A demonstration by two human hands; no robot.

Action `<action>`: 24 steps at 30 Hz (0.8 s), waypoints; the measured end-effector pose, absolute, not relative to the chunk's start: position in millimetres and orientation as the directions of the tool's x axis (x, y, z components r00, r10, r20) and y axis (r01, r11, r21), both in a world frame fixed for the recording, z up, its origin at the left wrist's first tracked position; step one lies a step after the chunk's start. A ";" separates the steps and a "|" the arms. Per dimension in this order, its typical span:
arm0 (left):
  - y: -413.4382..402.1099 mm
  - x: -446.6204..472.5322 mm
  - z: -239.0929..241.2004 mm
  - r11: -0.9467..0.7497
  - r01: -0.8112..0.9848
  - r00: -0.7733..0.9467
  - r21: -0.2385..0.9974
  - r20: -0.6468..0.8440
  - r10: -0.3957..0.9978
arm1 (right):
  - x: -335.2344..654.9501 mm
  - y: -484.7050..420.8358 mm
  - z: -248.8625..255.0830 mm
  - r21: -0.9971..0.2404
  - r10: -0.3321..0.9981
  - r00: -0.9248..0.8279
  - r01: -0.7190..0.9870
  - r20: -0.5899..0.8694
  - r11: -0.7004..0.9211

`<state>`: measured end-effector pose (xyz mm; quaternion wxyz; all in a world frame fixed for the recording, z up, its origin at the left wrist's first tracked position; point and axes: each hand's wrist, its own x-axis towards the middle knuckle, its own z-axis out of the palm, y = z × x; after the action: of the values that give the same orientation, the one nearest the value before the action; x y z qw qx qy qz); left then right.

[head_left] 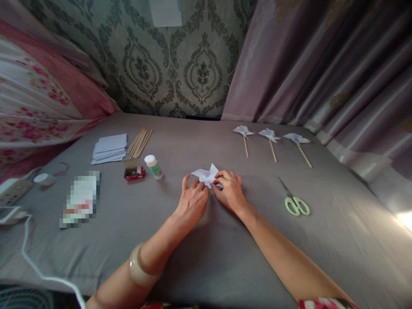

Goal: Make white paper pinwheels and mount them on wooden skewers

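Note:
A white folded paper pinwheel shape lies on the grey sheet in the middle. My left hand rests at its near left side, fingers curled onto the paper with the thumb sticking up. My right hand presses on its right side, fingertips pinched on a fold. Both hands touch the paper, which stays flat on the sheet. Part of the paper is hidden under my fingers.
Three finished paper pinwheels on sticks lie at the far right. Green-handled scissors sit right of my hands. At the left are a glue bottle, a small red box, wooden sticks and a paper stack.

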<state>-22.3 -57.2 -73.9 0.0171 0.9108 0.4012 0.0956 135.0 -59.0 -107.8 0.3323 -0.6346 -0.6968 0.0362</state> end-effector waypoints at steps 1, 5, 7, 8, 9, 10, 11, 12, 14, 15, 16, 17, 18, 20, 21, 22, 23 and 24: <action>-57.2 -22.1 -74.2 -0.676 0.729 0.657 0.109 0.164 0.736 | 134.8 -58.6 -107.9 -0.476 0.910 0.033 0.860 0.413 0.185; -56.6 -21.7 -75.5 -0.676 0.729 0.657 0.109 0.164 0.736 | 134.1 -57.3 -107.9 -0.492 0.917 0.057 0.856 0.395 0.159; -56.2 -21.8 -76.2 -0.677 0.728 0.659 0.108 0.161 0.735 | 133.9 -56.8 -107.6 -0.499 0.921 0.065 0.854 0.384 0.148; -55.9 -21.8 -76.4 -0.677 0.728 0.660 0.108 0.158 0.734 | 133.8 -56.6 -107.4 -0.501 0.923 0.068 0.853 0.379 0.142; -55.8 -21.8 -76.5 -0.677 0.728 0.661 0.107 0.153 0.734 | 133.6 -56.4 -107.3 -0.505 0.925 0.072 0.852 0.374 0.138; -55.7 -21.8 -76.4 -0.678 0.727 0.663 0.105 0.146 0.734 | 133.5 -56.2 -107.3 -0.508 0.926 0.075 0.851 0.371 0.134; -55.7 -21.7 -76.2 -0.678 0.728 0.664 0.103 0.138 0.735 | 133.3 -55.9 -107.4 -0.512 0.926 0.080 0.849 0.369 0.131; -55.8 -21.5 -75.8 -0.676 0.730 0.664 0.099 0.131 0.736 | 133.0 -55.5 -107.6 -0.516 0.926 0.083 0.847 0.368 0.129; -56.2 -21.2 -74.8 -0.671 0.735 0.661 0.091 0.122 0.741 | 132.5 -54.6 -108.3 -0.524 0.927 0.093 0.843 0.364 0.121; -56.5 -21.1 -74.2 -0.669 0.738 0.659 0.089 0.121 0.742 | 132.2 -54.0 -108.8 -0.528 0.927 0.098 0.841 0.361 0.116; -56.8 -20.9 -73.7 -0.668 0.739 0.658 0.089 0.120 0.744 | 131.9 -53.5 -109.3 -0.533 0.928 0.104 0.839 0.358 0.111; -57.0 -20.8 -73.2 -0.666 0.740 0.656 0.091 0.118 0.745 | 131.6 -53.0 -109.8 -0.537 0.928 0.110 0.837 0.356 0.107; -57.1 -20.7 -72.8 -0.664 0.742 0.654 0.094 0.115 0.748 | 131.4 -52.6 -110.4 -0.540 0.928 0.115 0.835 0.355 0.103; -57.2 -20.6 -72.3 -0.660 0.745 0.652 0.103 0.103 0.752 | 130.8 -52.2 -111.4 -0.543 0.927 0.127 0.835 0.353 0.093; -57.1 -20.5 -72.3 -0.658 0.746 0.651 0.105 0.097 0.753 | 130.6 -52.1 -111.9 -0.544 0.927 0.132 0.835 0.350 0.087; -56.9 -20.3 -72.3 -0.657 0.746 0.651 0.106 0.092 0.754 | 130.3 -52.3 -112.3 -0.543 0.928 0.137 0.836 0.347 0.080; -56.7 -20.2 -72.5 -0.656 0.748 0.650 0.105 0.088 0.755 | 130.0 -52.5 -112.7 -0.543 0.928 0.143 0.837 0.344 0.072; -56.4 -20.0 -72.8 -0.654 0.749 0.649 0.102 0.086 0.756 | 129.7 -52.8 -113.0 -0.542 0.928 0.149 0.838 0.342 0.065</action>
<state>-20.0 -56.4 -72.8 0.0285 0.9075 0.4147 0.0604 129.7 -52.8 -113.0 0.3341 -0.6804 -0.6488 0.0673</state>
